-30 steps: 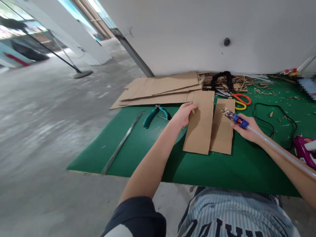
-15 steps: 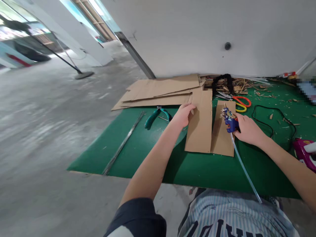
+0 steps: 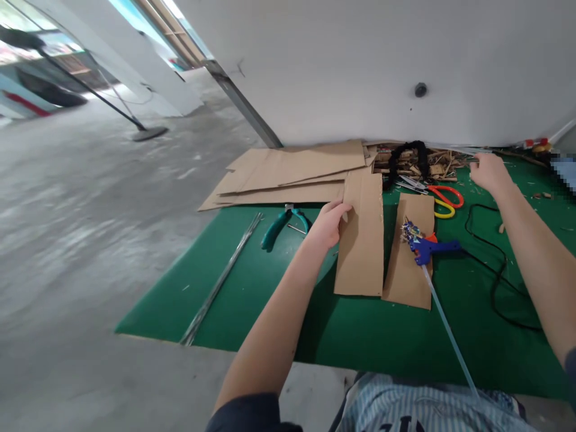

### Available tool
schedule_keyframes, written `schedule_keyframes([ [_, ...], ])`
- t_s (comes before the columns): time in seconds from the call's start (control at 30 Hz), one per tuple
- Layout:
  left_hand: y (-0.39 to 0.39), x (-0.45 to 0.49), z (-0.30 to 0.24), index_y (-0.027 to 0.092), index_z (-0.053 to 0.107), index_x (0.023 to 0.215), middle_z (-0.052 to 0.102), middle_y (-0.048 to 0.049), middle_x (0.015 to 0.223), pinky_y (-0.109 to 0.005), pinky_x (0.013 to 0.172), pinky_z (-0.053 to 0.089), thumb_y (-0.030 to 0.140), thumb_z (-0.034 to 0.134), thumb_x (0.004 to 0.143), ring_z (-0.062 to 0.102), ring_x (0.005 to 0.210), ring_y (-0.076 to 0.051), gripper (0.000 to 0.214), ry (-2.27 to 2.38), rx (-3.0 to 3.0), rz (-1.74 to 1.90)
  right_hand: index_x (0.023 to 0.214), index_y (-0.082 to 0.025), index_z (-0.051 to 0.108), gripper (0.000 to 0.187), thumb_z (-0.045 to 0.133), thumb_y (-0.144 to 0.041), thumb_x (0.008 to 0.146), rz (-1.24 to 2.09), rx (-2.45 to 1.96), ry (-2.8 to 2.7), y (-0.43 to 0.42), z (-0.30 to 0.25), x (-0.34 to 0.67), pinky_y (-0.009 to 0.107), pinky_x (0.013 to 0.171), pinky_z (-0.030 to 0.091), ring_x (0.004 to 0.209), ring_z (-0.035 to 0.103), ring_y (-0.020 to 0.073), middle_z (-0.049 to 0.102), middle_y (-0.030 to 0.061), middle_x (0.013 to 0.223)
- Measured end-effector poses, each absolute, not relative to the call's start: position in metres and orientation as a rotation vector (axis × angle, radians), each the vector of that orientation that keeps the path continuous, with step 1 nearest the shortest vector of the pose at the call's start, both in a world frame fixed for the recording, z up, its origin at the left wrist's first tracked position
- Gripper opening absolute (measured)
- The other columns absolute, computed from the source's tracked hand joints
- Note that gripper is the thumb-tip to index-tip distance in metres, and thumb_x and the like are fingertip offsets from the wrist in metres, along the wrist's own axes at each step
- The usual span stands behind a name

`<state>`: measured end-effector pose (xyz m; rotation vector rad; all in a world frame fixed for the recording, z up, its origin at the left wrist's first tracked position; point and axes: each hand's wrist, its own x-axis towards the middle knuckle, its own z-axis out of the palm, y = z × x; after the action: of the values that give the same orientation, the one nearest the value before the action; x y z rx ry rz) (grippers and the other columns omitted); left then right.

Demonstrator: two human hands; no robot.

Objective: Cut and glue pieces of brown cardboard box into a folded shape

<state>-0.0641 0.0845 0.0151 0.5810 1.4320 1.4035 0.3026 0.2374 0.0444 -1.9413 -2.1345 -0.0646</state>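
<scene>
My left hand [image 3: 328, 225] grips the left edge of a long cardboard strip [image 3: 360, 237]. A second strip [image 3: 407, 258] lies to its right, and a blue hot glue gun [image 3: 427, 247] rests on it with glue-crusted nozzle. A clear glue stick [image 3: 450, 333] runs from the gun toward the near mat edge. My right hand [image 3: 488, 173] is empty, fingers extended, at the far side of the green cutting mat [image 3: 382, 345]. It is nearest to wood scraps [image 3: 441, 162] and orange-and-yellow-handled scissors [image 3: 445, 199].
Teal-handled pliers [image 3: 283, 231] and long metal rods [image 3: 220, 279] lie left on the mat. Flattened cardboard sheets [image 3: 283, 177] overlap its far edge. A black cable [image 3: 497, 279] curls right. A white wall [image 3: 360, 60] stands behind, and a concrete floor [image 3: 90, 240] spreads left.
My right hand has let go of the glue gun and moved to the far side of the mat. The gun now lies on the right strip. My left hand stays on the left strip.
</scene>
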Motion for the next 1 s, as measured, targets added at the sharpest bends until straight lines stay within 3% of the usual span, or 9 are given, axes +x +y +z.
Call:
schedule_keyframes([
  [0.13,0.085,-0.070,0.019,0.020,0.062,0.086,0.068,0.0001,0.072,-0.024,0.059,0.051,0.019,0.072,0.058,0.066,0.067,-0.016,0.029,1.468,0.587,1.400,0.130,-0.010,0.052,0.040,0.041,-0.027,0.094,-0.071,-2.238,-2.174,0.298,0.029,0.336,0.041,0.091,0.044,0.115,0.054,0.0300,0.057,0.0225,0.124],
  [0.37,0.079,-0.069,0.030,0.017,0.068,0.087,0.072,-0.0032,0.079,-0.025,0.064,0.052,0.026,0.071,0.062,0.067,0.073,-0.018,0.026,1.306,0.768,1.249,0.120,-0.018,0.057,0.036,0.054,-0.039,0.091,-0.127,-2.281,-2.365,0.348,0.017,0.343,0.042,0.091,0.050,0.105,0.058,0.0191,0.057,0.0088,0.123],
  [0.57,0.080,-0.065,0.031,0.017,0.068,0.093,0.073,-0.0035,0.082,-0.026,0.065,0.052,0.028,0.072,0.062,0.068,0.077,-0.019,0.034,1.364,0.740,1.211,0.130,-0.006,0.048,0.038,0.039,-0.018,0.095,-0.227,-2.096,-2.504,0.356,0.014,0.347,0.040,0.092,0.040,0.118,0.049,0.0290,0.051,0.0254,0.128],
  [0.67,0.080,-0.063,0.031,0.017,0.067,0.094,0.073,-0.0036,0.082,-0.027,0.064,0.052,0.028,0.072,0.061,0.068,0.079,-0.021,0.035,1.361,0.732,1.189,0.134,-0.009,0.044,0.041,0.036,-0.022,0.096,-0.264,-2.072,-2.503,0.367,0.019,0.356,0.039,0.095,0.038,0.119,0.047,0.0275,0.049,0.0235,0.131],
  [0.8,0.080,-0.063,0.031,0.017,0.067,0.094,0.073,-0.0037,0.081,-0.027,0.064,0.052,0.028,0.073,0.061,0.068,0.079,-0.021,0.035,1.363,0.728,1.177,0.127,-0.013,0.053,0.039,0.046,-0.033,0.095,-0.254,-2.165,-2.497,0.389,0.024,0.362,0.044,0.098,0.039,0.118,0.049,0.0252,0.051,0.0152,0.130],
  [1.0,0.080,-0.063,0.032,0.017,0.067,0.093,0.073,-0.0031,0.079,-0.026,0.063,0.052,0.029,0.073,0.061,0.068,0.079,-0.021,0.035,1.376,0.728,1.191,0.126,-0.009,0.058,0.042,0.057,-0.028,0.088,-0.178,-2.205,-2.511,0.396,0.022,0.359,0.041,0.096,0.036,0.119,0.045,0.0305,0.050,0.0251,0.128],
])
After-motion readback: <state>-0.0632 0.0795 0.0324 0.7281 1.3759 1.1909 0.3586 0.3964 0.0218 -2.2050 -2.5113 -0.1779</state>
